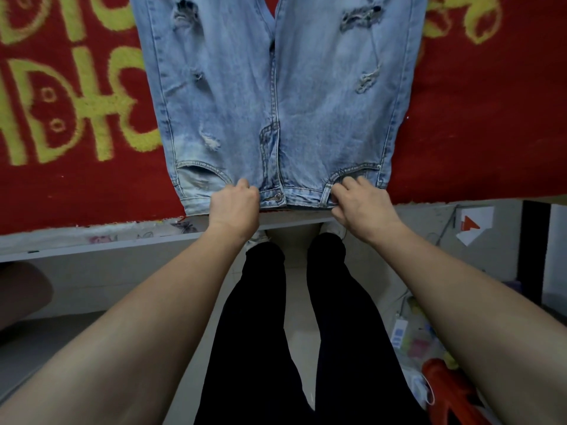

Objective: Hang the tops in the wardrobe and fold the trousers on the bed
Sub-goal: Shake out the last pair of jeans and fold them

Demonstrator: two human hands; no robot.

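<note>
While ripped jeans (pixel 276 96) lie flat, waistband (pixel 294 200) at the near edge of the bed (pixel 460 133) | left hand (pixel 234 207), right hand (pixel 362 207) each pinch waistband; step: folding begins; next: probably lay one leg over the other

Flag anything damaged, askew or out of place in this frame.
The jeans have frayed rips on both legs; they look like deliberate distressing, not fresh damage. Otherwise they lie flat on the red blanket, left hand and right hand pinching the waistband. Loose clutter sits on the floor at right.
</note>
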